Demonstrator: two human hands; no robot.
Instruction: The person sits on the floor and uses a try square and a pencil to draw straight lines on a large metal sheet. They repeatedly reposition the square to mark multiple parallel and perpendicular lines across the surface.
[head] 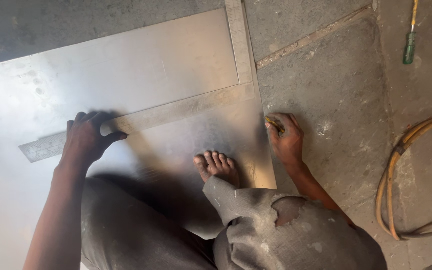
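Observation:
A large grey metal sheet (141, 70) lies flat on the concrete floor. A steel L-shaped square (186, 106) rests on it, its long arm running left and its short arm running up along the sheet's right edge. My left hand (87, 138) presses down on the long arm near its left end. My right hand (286, 139) holds a small yellow pencil (274, 124) at the sheet's right edge. My bare foot (217, 167) stands on the sheet between the two hands.
A green-handled screwdriver (409, 46) lies on the floor at the upper right. An orange coiled hose (391, 180) lies at the right edge. My knees in grey torn trousers (276, 230) fill the bottom of the view.

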